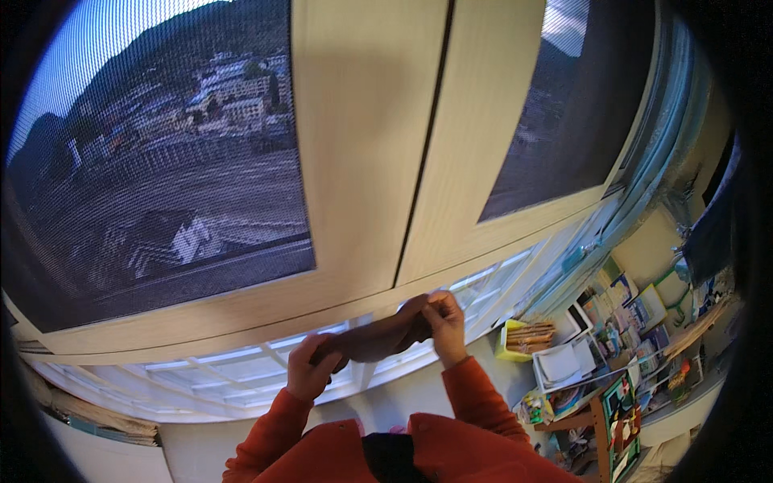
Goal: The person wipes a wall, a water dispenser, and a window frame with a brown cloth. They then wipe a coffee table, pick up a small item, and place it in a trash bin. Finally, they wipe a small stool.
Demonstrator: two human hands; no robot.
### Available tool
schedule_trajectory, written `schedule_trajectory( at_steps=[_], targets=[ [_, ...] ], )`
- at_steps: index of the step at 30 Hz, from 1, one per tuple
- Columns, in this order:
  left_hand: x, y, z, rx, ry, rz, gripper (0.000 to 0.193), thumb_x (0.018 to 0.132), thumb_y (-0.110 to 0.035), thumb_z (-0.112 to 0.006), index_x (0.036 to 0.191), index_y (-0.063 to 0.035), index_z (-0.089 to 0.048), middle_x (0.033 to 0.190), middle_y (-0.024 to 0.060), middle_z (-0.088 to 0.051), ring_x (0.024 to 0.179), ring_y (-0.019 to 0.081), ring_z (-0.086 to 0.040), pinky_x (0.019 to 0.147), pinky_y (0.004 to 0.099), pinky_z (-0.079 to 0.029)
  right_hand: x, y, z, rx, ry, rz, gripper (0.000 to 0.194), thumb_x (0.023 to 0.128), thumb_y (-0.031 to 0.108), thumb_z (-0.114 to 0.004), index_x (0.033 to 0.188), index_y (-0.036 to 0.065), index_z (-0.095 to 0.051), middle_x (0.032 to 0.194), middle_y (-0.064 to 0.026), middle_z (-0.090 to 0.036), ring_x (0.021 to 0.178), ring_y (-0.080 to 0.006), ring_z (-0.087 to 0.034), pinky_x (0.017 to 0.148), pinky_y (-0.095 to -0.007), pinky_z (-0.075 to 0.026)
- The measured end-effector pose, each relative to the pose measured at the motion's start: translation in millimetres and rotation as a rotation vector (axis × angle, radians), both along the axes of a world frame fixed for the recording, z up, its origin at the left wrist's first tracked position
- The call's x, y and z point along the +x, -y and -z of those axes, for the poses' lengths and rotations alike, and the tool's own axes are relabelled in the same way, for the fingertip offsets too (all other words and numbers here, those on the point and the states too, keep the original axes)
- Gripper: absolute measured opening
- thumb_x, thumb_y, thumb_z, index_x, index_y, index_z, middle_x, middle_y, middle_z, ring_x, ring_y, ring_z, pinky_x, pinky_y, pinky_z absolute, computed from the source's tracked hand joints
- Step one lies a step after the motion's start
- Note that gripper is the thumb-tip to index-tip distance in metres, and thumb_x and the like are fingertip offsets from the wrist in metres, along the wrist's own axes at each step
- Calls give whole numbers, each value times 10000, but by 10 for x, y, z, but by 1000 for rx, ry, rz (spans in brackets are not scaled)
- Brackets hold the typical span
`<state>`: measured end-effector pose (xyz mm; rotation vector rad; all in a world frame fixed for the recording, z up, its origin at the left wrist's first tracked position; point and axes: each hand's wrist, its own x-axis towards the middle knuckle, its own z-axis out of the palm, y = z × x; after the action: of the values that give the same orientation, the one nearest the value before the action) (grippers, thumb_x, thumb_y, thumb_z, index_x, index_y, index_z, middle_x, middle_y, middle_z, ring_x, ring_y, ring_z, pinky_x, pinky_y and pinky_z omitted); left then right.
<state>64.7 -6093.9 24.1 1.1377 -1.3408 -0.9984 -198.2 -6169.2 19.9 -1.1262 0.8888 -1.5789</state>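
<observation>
A dark brown cloth (377, 339) is stretched between my two hands in front of my chest. My left hand (311, 365) grips its left end, with the thumb over the bunched fabric. At the other end, my right hand (445, 323) pinches the cloth between thumb and fingers, a little higher than the left. Beyond the hands stand light wooden panels (362, 151) with dark mesh screens (199, 181), parted by a narrow dark gap. Hills and buildings show through the mesh. Whether the cloth touches the frame cannot be told.
White-framed glazing (229, 386) runs below the panels. Blue curtains (652, 175) hang at the right. Lower right are a yellow container (512, 342) with brown items, a white tray (564, 365), papers and a wooden-framed board (604, 431). A stack of flat sheets (109, 422) lies lower left.
</observation>
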Motion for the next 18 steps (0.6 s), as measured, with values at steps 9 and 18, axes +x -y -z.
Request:
schedule_trajectory(
  at_steps=[9, 18],
  targets=[
    [-490, 235, 23, -387, 398, -593, 403, 716, 30, -656, 1111, -46, -676, 1022, 147, -577, 986, 308, -588, 871, 393, -471, 460, -14, 32, -130, 442, 75, 139, 940, 44, -571, 1070, 42, -521, 1034, -37, -548, 949, -127, -520, 882, -273, -435],
    [-844, 384, -17, -335, -330, -455, 396, 899, -12, -522, 1294, 7, -502, 1080, 115, -601, 999, 194, -601, 869, 321, -482, 678, -179, 37, -521, -525, 187, 837, 748, 232, -788, 1416, 20, -330, 1422, -259, -304, 1282, -444, -356, 1076, -497, -321]
  ],
)
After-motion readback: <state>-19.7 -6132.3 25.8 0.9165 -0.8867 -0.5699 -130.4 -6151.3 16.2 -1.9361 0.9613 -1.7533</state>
